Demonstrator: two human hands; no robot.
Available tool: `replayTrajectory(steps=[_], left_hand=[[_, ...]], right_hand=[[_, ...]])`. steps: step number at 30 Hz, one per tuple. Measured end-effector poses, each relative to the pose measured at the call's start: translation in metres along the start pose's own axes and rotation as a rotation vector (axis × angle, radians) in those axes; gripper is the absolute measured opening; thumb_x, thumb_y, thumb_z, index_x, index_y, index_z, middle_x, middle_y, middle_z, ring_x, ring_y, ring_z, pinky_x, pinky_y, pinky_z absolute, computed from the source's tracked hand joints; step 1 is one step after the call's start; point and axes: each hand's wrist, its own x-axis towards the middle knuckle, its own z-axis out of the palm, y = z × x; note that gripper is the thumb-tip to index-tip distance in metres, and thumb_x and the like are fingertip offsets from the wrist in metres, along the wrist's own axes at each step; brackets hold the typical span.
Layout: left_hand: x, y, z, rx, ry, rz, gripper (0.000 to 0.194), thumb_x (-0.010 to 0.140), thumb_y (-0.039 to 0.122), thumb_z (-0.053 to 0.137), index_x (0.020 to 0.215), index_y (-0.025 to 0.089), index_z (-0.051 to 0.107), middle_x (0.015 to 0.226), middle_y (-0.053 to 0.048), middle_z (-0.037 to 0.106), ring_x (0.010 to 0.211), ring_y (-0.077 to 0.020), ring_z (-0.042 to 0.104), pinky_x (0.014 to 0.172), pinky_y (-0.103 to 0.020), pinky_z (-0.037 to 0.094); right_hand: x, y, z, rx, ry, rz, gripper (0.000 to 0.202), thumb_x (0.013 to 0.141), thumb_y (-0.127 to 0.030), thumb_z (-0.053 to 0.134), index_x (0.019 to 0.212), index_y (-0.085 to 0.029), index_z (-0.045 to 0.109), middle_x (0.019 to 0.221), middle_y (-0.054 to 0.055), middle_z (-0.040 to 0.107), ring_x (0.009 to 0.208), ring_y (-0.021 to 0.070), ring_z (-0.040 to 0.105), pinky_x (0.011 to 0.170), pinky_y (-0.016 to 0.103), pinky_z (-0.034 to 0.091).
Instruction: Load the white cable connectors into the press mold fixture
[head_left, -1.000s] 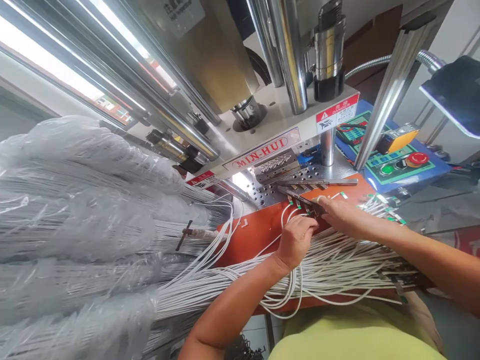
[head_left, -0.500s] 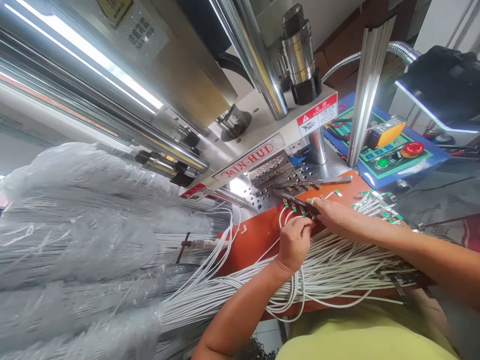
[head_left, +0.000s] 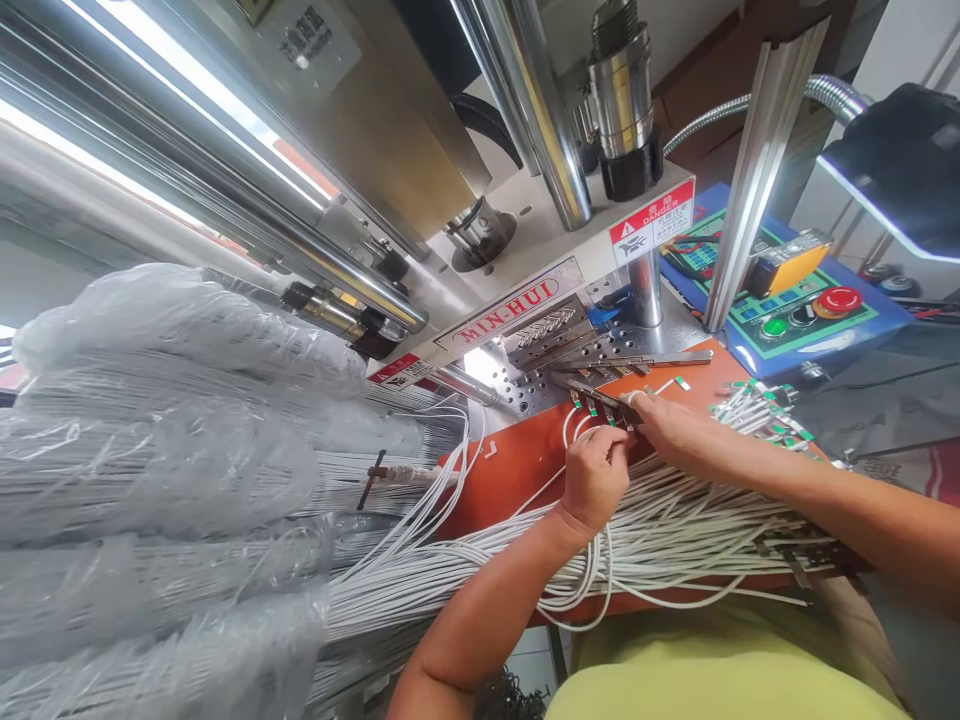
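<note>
Starting at the left, wrapped cable bundles [head_left: 165, 440] lie beside the orange board [head_left: 517, 450], a T-handled clamp [head_left: 373, 478] between them. White cables [head_left: 420, 560] run rightward across the board's near side. The press [head_left: 547, 245] stands beyond and overhangs its metal bed. The left hand [head_left: 598, 475] has thumb and forefinger nearly closed at the metal bar's near side; whether they grip a cable end cannot be determined. The metal bar [head_left: 589, 390] sits at the board's far edge, long axis slanting from far left, over the bed, to near right; green-tipped ends project from its near side. The right hand [head_left: 667, 425] is closed on its right end, hiding that end. Just beyond lies a second bar [head_left: 664, 360]. Farther right are loose green-tipped ends [head_left: 757, 412], then the blue control box [head_left: 862, 325].
</note>
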Motion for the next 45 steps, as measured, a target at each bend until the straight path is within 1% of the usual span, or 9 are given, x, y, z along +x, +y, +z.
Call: replayTrajectory(steps=[6, 10, 13, 16, 19, 22, 26, 32, 45], left_hand=[[0.005, 0.000, -0.008, -0.176, -0.103, -0.114, 0.014, 0.084, 0.011, 0.060, 0.087, 0.020, 0.071, 0.081, 0.000, 0.073, 0.073, -0.0123, 0.066, 0.074, -0.023, 0.053], [0.008, 0.000, -0.016, -0.196, -0.186, -0.143, 0.015, 0.090, 0.018, 0.056, 0.094, 0.019, 0.071, 0.085, -0.001, 0.073, 0.076, -0.0122, 0.066, 0.075, -0.022, 0.052], [0.006, 0.000, -0.017, -0.168, -0.213, -0.132, 0.021, 0.094, 0.021, 0.049, 0.097, 0.018, 0.069, 0.086, -0.001, 0.072, 0.077, -0.0123, 0.065, 0.074, -0.021, 0.051], [0.002, 0.003, -0.020, -0.120, -0.196, -0.123, 0.021, 0.095, 0.021, 0.047, 0.097, 0.019, 0.068, 0.086, -0.001, 0.072, 0.075, -0.0124, 0.065, 0.071, -0.021, 0.051], [0.004, 0.005, -0.034, 0.015, -0.105, -0.113, 0.021, 0.096, 0.024, 0.047, 0.100, 0.020, 0.066, 0.083, -0.001, 0.072, 0.075, -0.0142, 0.066, 0.072, -0.024, 0.053], [0.020, -0.002, -0.056, 0.175, 0.001, -0.044, 0.023, 0.091, 0.024, 0.056, 0.113, 0.022, 0.062, 0.097, -0.003, 0.072, 0.096, -0.0189, 0.064, 0.089, -0.032, 0.052], [0.051, -0.031, -0.073, 0.262, -0.219, 0.090, 0.055, 0.080, 0.020, 0.070, 0.132, 0.023, 0.051, 0.136, -0.006, 0.055, 0.133, -0.0242, 0.041, 0.114, -0.044, 0.035], [0.072, -0.069, -0.067, 0.136, -0.522, 0.170, 0.050, 0.086, 0.030, 0.066, 0.133, 0.022, 0.052, 0.144, -0.007, 0.048, 0.141, -0.0243, 0.029, 0.118, -0.042, 0.028], [0.079, -0.085, -0.056, 0.149, -0.347, 0.316, 0.047, 0.072, 0.016, 0.071, 0.118, 0.015, 0.062, 0.119, -0.008, 0.064, 0.115, -0.0229, 0.050, 0.104, -0.037, 0.041]], right_hand=[[-0.001, -0.002, -0.009, 0.096, -0.114, -0.031, 0.018, 0.085, -0.019, 0.047, 0.101, -0.020, 0.041, 0.098, 0.008, 0.056, 0.084, 0.0195, 0.059, 0.071, 0.028, 0.041], [0.000, 0.001, -0.005, 0.100, -0.074, -0.015, 0.017, 0.089, -0.030, 0.050, 0.100, -0.020, 0.042, 0.100, 0.009, 0.057, 0.091, 0.0217, 0.060, 0.076, 0.030, 0.043], [0.004, 0.006, 0.009, 0.020, -0.017, 0.000, 0.031, 0.090, -0.034, 0.050, 0.116, -0.018, 0.043, 0.108, 0.012, 0.058, 0.097, 0.0245, 0.061, 0.077, 0.032, 0.045], [0.007, 0.014, 0.025, -0.123, 0.055, 0.024, 0.053, 0.090, -0.039, 0.050, 0.135, -0.017, 0.033, 0.118, 0.017, 0.057, 0.099, 0.0281, 0.063, 0.072, 0.033, 0.047], [0.007, 0.021, 0.034, -0.240, 0.092, -0.066, 0.055, 0.093, -0.040, 0.044, 0.139, -0.013, 0.028, 0.117, 0.019, 0.058, 0.095, 0.0288, 0.064, 0.066, 0.032, 0.047], [0.006, 0.025, 0.034, -0.308, 0.088, -0.144, 0.053, 0.096, -0.038, 0.038, 0.138, -0.008, 0.028, 0.110, 0.019, 0.059, 0.086, 0.0280, 0.065, 0.060, 0.032, 0.045], [0.007, 0.025, 0.031, -0.303, 0.109, -0.175, 0.051, 0.096, -0.039, 0.036, 0.136, -0.008, 0.031, 0.113, 0.020, 0.058, 0.082, 0.0273, 0.066, 0.060, 0.034, 0.047], [0.009, 0.024, 0.030, -0.249, 0.094, -0.160, 0.052, 0.095, -0.037, 0.038, 0.138, -0.010, 0.031, 0.120, 0.022, 0.056, 0.087, 0.0270, 0.066, 0.068, 0.036, 0.050], [0.008, 0.022, 0.022, -0.239, 0.078, -0.194, 0.050, 0.094, -0.033, 0.039, 0.138, -0.011, 0.032, 0.111, 0.018, 0.060, 0.083, 0.0258, 0.066, 0.065, 0.035, 0.049]])
